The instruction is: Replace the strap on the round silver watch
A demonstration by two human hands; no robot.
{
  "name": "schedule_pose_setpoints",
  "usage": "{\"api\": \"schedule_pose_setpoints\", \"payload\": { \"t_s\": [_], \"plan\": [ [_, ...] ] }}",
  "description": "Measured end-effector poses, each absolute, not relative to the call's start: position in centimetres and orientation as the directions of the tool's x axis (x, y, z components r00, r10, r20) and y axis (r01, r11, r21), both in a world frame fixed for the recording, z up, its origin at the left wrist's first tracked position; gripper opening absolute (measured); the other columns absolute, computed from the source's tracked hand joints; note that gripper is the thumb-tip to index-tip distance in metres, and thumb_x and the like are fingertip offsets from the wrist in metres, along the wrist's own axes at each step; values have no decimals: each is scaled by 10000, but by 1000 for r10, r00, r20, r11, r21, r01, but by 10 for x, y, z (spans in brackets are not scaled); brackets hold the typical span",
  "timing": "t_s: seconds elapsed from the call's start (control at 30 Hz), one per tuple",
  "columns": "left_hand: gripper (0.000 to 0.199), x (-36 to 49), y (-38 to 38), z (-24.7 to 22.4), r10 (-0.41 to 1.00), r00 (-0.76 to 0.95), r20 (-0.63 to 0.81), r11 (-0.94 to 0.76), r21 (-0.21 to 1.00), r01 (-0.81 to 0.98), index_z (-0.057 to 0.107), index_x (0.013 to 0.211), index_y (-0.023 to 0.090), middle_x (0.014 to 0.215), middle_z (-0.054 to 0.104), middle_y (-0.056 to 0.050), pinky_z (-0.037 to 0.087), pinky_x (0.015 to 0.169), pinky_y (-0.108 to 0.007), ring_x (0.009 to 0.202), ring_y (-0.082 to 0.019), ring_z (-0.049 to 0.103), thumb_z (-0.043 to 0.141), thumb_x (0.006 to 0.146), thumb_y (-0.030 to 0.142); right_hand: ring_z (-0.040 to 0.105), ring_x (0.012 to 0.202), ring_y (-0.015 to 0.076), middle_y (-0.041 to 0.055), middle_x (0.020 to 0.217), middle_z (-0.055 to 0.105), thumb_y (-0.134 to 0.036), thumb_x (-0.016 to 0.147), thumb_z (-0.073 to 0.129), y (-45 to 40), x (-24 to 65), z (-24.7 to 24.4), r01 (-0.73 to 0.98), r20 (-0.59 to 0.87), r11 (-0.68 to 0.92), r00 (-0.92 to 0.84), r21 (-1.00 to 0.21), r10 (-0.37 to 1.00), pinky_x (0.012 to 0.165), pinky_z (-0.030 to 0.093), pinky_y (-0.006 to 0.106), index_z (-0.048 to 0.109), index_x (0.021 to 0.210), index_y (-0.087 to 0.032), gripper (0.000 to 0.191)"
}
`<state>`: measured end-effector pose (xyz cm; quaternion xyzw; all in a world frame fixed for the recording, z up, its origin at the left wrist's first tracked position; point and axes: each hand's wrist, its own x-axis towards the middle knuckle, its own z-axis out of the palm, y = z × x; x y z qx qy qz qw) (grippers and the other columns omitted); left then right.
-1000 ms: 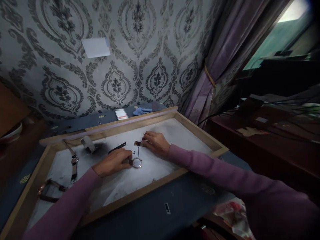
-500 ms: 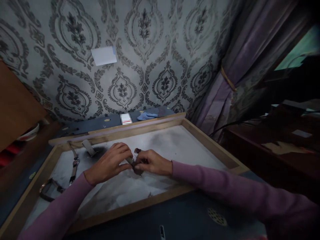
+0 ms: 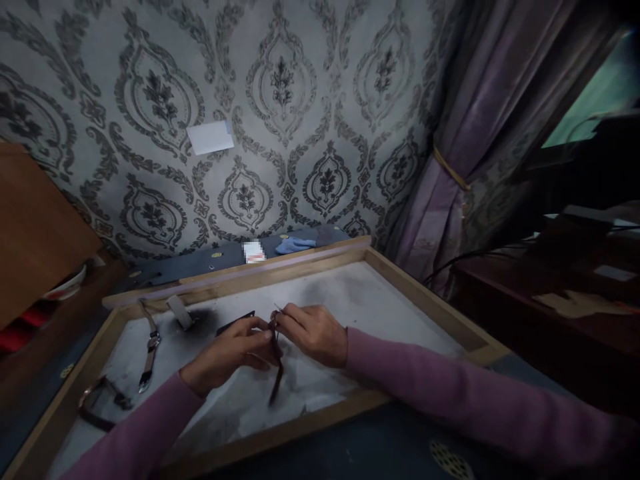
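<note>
L hand (image 3: 233, 353): thumb + fingertips pinching dk brown strap (image 3: 277, 385)
R hand (image 3: 311, 333): fingertips pinched in at strap's top end; thin bit pokes out toward 11 o'c., prob. metal, too blurry to be sure
Strap: btwn both hands, above tray floor, loose end hanging to 6 o'c.
Tray (clock centred on strap): wood rim (image 3: 425, 300); black strip (image 3: 244, 318) + gray stand (image 3: 177, 312) at 10, watch (image 3: 153, 341) at 9, brown band (image 3: 95, 420) btwn 8 & 9
Past rim: blue cloth (image 3: 296, 245) nr 12
</note>
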<state>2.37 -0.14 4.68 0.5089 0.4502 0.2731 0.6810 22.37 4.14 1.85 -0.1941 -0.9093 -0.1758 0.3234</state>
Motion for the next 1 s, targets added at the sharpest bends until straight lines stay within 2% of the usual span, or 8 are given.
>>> {"api": "schedule_pose_setpoints", "payload": {
  "t_s": [0.07,0.13,0.3,0.4,0.57,0.7,0.83,1.0],
  "plan": [
    [358,27,-1,42,851,449,-270,319,947,-35,554,837,143,771,645,-46,470,713,-299,724,-158,612,726,769,450,532,577,128,39,739,564,-155,1012,369,40,223,20,454,658,867,-720,205,220,511,348,269,594,886,-141,258],
    [349,29,0,40,876,440,-196,267,958,-105,566,792,138,689,586,-7,445,689,-264,661,-121,545,745,754,436,540,579,129,43,753,578,-174,1011,374,39,223,22,454,677,878,-695,153,241,518,362,265,601,915,-140,248],
    [336,27,2,40,905,410,-111,166,981,-100,562,874,146,581,423,67,258,485,-195,515,-71,324,718,783,430,562,620,118,41,816,587,-254,956,485,39,224,30,341,670,895,-596,-288,443,559,437,230,598,1004,-154,158],
    [298,22,1,43,894,432,-123,122,992,29,555,926,146,608,384,71,189,468,-201,508,-70,257,635,855,424,553,619,118,38,812,584,-219,934,496,41,223,33,309,659,846,-531,-434,533,563,447,227,608,1026,-153,159],
    [257,18,-1,47,891,446,-86,26,990,138,543,885,159,661,355,64,218,495,-201,551,-83,255,567,898,414,584,728,161,69,856,636,-209,946,490,48,217,42,381,610,832,-565,-404,555,653,456,267,640,1022,-138,183],
    [264,15,2,48,885,463,-60,-9,989,146,539,878,160,700,375,50,244,517,-211,582,-94,279,549,902,422,567,797,199,80,845,649,-205,928,524,51,208,47,325,552,864,-669,-385,498,723,448,312,645,967,-132,146],
    [279,14,2,51,867,495,-56,-46,980,191,514,828,166,740,424,25,288,560,-232,636,-115,345,530,900,435,544,716,164,36,738,594,-204,918,533,51,205,44,211,473,778,-691,-592,547,664,431,277,619,846,-153,124],
    [238,12,1,59,859,510,-45,-157,924,347,534,845,159,707,438,30,312,583,-254,638,-129,388,465,934,368,545,643,119,9,764,585,-382,839,674,53,211,44,84,265,448,-704,-890,659,590,425,245,614,828,-160,230]
  ]
}}
